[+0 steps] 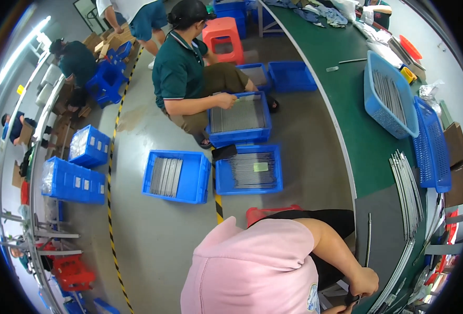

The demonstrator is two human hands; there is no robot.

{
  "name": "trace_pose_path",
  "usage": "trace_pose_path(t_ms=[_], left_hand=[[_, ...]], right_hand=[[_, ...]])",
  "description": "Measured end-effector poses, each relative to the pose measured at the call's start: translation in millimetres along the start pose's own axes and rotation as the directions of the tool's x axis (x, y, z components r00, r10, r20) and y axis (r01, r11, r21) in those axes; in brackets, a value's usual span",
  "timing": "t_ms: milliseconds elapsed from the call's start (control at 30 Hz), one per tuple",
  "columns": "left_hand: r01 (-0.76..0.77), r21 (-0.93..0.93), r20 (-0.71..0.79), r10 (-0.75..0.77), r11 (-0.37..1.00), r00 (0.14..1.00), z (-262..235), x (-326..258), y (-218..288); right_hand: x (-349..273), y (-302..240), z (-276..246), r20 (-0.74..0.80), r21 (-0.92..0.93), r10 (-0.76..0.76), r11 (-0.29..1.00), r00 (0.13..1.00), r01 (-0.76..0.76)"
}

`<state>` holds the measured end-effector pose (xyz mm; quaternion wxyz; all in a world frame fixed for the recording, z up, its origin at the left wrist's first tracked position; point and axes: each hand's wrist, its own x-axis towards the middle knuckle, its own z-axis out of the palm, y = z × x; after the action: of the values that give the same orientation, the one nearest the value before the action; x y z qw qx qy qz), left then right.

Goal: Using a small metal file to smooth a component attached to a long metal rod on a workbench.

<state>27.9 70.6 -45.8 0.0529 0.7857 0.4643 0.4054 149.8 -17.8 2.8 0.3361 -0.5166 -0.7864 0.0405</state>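
My left hand (pixel 365 282) is closed around the lower end of a thin metal rod (pixel 368 238). The rod stands nearly upright over the dark mat (pixel 381 209) on the green bench (pixel 346 94). My pink sleeve and bare forearm run down to that hand from the picture's middle. My right hand (pixel 340 309) only just shows at the bottom edge, close under the left hand beside a dark handle-like part; its grip is hidden. A bundle of long curved metal rods (pixel 407 193) lies on the mat to the right of my hands.
Two blue baskets (pixel 391 94) (pixel 433 146) stand on the bench, one holding rods. On the floor are blue crates of rods (pixel 247 170) (pixel 176 175). A crouching person in a green shirt (pixel 182 68) handles another crate (pixel 239 118). A red stool (pixel 223 34) and yellow-black floor tape (pixel 111 172) lie further left.
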Motion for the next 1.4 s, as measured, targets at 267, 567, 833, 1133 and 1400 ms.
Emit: trace_pose_path(t_ms=[267, 567, 833, 1133, 1400], left_hand=[[-0.056, -0.078, -0.087, 0.049, 0.995, 0.995, 7, 8, -11], [-0.05, -0.133, -0.044, 0.044, 0.99, 0.998, -1, 9, -19], [-0.115, -0.127, -0.099, 0.103, 0.985, 0.99, 14, 6, -6], [-0.046, -0.086, -0.005, 0.046, 0.995, 0.999, -66, -23, -2], [-0.004, -0.227, 0.068, 0.02, 0.974, 0.997, -63, -23, 30]], right_hand=[[14, -11, 8, -0.06, 0.068, -0.005, 0.998, 0.998, 0.01], [26, -30, 7, -0.134, 0.017, -0.172, 0.984, 0.976, 0.176], [-2, -12, -1, -0.088, -0.116, -0.119, 0.987, 0.989, 0.108], [-15, -12, 21, -0.074, 0.048, 0.091, 0.995, 0.993, -0.088], [-33, -16, -10, -0.084, -0.089, 0.174, 0.979, 0.981, -0.181]])
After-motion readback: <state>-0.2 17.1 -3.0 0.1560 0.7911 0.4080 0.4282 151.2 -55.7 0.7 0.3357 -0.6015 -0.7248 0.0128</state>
